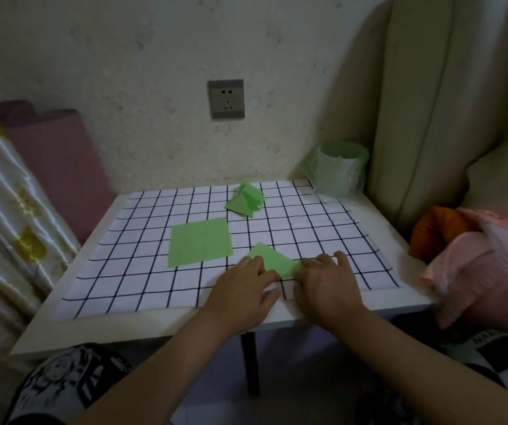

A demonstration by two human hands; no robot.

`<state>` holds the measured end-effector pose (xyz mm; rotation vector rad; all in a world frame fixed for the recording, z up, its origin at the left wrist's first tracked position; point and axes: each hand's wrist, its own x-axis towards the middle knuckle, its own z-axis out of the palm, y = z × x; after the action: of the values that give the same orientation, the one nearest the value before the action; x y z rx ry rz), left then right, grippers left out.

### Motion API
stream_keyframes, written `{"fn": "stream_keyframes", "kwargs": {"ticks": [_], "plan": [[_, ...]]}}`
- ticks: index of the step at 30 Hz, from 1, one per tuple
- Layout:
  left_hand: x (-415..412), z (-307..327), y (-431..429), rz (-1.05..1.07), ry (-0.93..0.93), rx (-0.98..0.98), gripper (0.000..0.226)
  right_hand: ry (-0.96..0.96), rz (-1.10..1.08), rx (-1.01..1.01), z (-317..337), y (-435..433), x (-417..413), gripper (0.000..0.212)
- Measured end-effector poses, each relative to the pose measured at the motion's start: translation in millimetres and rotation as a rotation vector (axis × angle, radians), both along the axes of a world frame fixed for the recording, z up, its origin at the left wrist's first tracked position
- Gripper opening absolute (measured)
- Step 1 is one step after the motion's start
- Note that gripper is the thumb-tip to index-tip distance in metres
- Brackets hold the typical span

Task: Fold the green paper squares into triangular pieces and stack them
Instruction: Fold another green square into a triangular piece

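The paper being folded [272, 259] lies near the worktop's [160, 329] front edge, right of the middle, close to the person so both hands can bear down on it. It already shows a pointed, triangular outline on the checked cloth [142, 271].

The left hand [246, 283] lies flat with fingers stretched over the paper's left part. The right hand [326, 280] presses its right part the same way, apparently to set a crease. Neither hand grips anything, though the dim view leaves it unclear whether a thumb is tucked under an edge.

The unfolded green squares [199, 242] wait flat towards the centre, just beyond the left hand and within easy reach. The finished triangles [245, 200] are stacked near the back edge, out of the way.
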<state>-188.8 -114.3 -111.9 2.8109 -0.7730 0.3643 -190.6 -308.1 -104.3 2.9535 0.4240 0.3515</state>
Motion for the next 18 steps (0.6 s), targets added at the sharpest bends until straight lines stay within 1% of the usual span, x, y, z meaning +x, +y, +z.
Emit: {"fn": "stream_keyframes", "kwargs": {"ticks": [4,9,11,13,15,17,18], "plan": [[-3,3,-1,0.002,0.055,0.015,0.05,0.042,-0.102,-0.03,12,-5,-5,0.034],[-4,7,-3,0.021,0.061,-0.004,0.052,0.028,-0.185,-0.039,21,-10,-8,0.031],[-4,8,-4,0.02,0.062,-0.021,0.052,0.033,-0.195,-0.007,21,-10,-7,0.03],[-4,8,-6,0.016,0.073,-0.057,0.051,-0.01,-0.177,0.009,18,-10,-6,0.025],[-2,8,-6,0.015,0.077,-0.112,0.045,-0.052,-0.17,0.019,12,-11,-2,0.02],[4,6,-4,0.017,0.089,-0.152,0.036,-0.104,-0.118,0.105,9,-12,5,0.016],[8,5,-3,0.017,0.107,-0.168,0.033,-0.115,-0.053,0.16,8,-12,9,0.02]]}}
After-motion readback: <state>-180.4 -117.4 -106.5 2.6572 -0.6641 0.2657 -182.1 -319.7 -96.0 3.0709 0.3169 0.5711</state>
